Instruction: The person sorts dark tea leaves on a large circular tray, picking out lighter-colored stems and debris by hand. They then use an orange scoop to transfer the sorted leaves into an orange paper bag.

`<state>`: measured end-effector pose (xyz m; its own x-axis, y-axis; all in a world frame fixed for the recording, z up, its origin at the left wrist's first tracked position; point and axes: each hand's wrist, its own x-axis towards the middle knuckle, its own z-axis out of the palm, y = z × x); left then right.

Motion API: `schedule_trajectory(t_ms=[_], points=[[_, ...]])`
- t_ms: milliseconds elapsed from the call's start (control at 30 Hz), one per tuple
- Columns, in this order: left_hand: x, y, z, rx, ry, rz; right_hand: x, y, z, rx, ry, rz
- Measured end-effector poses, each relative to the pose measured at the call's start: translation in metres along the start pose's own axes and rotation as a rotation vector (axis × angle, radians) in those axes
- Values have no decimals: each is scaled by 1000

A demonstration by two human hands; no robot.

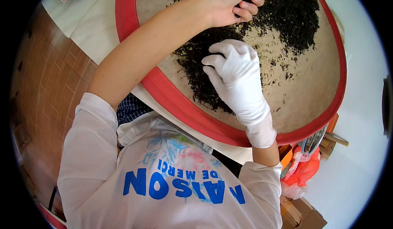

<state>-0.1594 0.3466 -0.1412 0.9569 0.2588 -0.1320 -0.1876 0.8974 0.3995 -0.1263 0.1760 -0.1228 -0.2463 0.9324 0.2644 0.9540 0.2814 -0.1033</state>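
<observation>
Dark leaves [196,71] lie in two heaps on a round, red-rimmed tray [133,8].
At left, the near heap [204,90] looks light, dry and brittle, probably best scooped loosely from beneath, as hard pinching could crumble it. The gloved right hand [235,65] is over its right side, fingers curled; whether they grip anything is hidden. Beyond, the bare left hand [245,6] is half-closed, and one cannot tell if it holds leaves. The far heap [299,20] spreads rightward.
</observation>
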Motion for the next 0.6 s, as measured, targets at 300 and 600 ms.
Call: schedule_trajectory(t_ms=[300,600], points=[[-5,-1,9,228,-16,-51,-14,20,-30,356,319,427],[-27,-17,34,732,27,-224,-10,33,-25,133,540,411]])
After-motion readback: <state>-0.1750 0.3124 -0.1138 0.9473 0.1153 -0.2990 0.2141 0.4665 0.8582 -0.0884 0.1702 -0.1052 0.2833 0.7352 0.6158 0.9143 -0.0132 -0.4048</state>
